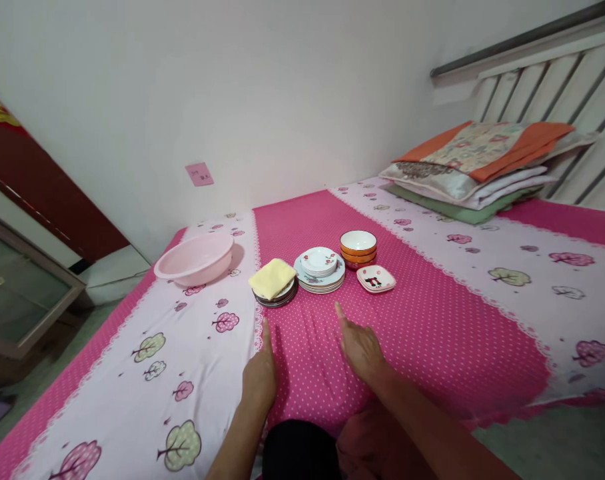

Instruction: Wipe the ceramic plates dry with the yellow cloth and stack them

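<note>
Left hand, head view: the left hand (260, 380) is nearer the folded, pale-yellow square cloth (272, 278), which lies just far of its extended index finger; grip empty.
Right hand: the right hand (361, 347) points far and slightly left, nearer the round white floral plates (319, 261); grip empty, fingertip not touching.
Cloth: soft-looking, roughly square, no clear long axis, atop round dark-edged plates (276, 301) on the pink dotted bed (432, 333).
Floral plates: small, glossy, red-flowered, stacked on wider pale-blue plates (335, 277).

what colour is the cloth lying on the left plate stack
The cloth is pale yellow, best seen in the head view.
</note>
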The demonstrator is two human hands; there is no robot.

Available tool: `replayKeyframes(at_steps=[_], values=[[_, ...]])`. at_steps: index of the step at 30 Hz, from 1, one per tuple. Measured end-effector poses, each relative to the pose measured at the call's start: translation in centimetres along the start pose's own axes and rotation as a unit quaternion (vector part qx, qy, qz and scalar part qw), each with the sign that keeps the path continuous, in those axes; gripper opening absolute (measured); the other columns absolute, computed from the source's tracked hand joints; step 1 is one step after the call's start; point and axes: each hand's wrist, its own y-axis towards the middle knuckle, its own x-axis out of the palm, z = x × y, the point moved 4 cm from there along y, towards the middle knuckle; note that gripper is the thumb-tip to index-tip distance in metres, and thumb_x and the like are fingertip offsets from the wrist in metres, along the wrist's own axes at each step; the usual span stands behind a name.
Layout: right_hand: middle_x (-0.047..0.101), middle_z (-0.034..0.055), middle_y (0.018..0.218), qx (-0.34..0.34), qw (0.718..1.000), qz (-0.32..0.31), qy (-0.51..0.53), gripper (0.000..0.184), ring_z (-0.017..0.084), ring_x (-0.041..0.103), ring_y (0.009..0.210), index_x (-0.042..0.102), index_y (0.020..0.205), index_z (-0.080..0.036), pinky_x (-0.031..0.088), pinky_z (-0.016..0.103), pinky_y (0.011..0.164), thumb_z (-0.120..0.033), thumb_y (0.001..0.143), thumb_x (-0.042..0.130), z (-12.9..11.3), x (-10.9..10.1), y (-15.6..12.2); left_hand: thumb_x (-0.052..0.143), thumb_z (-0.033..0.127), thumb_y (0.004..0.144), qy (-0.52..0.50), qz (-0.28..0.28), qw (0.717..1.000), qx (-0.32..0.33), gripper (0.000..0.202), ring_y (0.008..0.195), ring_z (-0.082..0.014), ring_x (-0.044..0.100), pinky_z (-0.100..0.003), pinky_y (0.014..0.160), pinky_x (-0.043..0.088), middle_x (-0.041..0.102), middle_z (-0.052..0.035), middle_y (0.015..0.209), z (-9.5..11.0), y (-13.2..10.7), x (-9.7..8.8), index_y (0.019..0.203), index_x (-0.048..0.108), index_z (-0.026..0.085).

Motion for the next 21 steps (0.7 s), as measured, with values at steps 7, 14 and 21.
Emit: replayKeyframes(at_steps=[7,14,21], values=[[0.071,0.0031,0.068,-0.051,0.978,-0.058,0.195,0.034,0.016,0.066,0.060,0.066,0.081,-0.019,0.045,0.024,0.057,-0.029,0.103,0.042,-1.2,2.6,-0.8,0.067,0.035,0.081,-0.475,-0.054,0.877,-0.052,0.072,0.060,-0.0207,0.065,-0.030,0.058,0.046,0.068,-0.0012,0.069,-1.3,-0.5,3.3,0.145,0.048,0.009],[0.063,-0.0007,0.067,-0.086,0.962,-0.029,0.256,0.025,0.016,0.060,0.061,0.050,0.077,-0.023,0.037,0.026,0.058,-0.030,0.100,0.044,-4.6,6.2,-3.2,0.056,0.047,0.087,-0.523,-0.022,0.848,-0.076,0.045,0.082,-0.0318,0.078,-0.048,0.075,0.061,0.078,-0.0244,0.098,-2.5,0.2,4.6,0.114,0.060,0.011],[0.066,0.0024,0.081,-0.186,0.958,0.056,0.211,0.023,0.018,0.065,0.072,0.055,0.085,-0.023,0.041,0.029,0.070,-0.024,0.103,0.040,-5.0,8.0,-5.0,0.063,0.036,0.090,-0.362,0.172,0.916,0.008,0.052,0.155,-0.0333,0.035,-0.058,0.127,0.021,0.050,-0.0183,0.159,-6.0,-0.4,2.5,0.139,0.062,0.018]])
